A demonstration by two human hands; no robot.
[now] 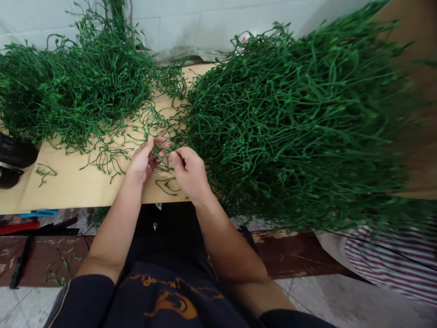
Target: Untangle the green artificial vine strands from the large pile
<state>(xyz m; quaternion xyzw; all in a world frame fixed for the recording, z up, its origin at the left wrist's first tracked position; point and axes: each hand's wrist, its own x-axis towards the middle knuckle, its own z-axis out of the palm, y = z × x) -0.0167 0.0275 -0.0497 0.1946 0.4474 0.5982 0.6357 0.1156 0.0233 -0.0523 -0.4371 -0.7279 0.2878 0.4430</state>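
Note:
Both my hands meet at the middle of a tan cardboard-covered table (71, 182). My left hand (145, 159) pinches a thin green plastic stem (163, 152) between thumb and fingers. My right hand (189, 171) is curled closed, gripping the same tangle of green stems where it trails out of the big green pile (293, 123) on the right. A looped green stem piece (167, 184) lies on the table just under my right hand.
A second heap of green stems (75, 86) covers the table's back left. A black object (13, 159) sits at the left edge. Loose stem bits (44, 172) lie on the cardboard. Striped cloth (392, 264) is at lower right; blue and red tools (32, 218) rest below the table.

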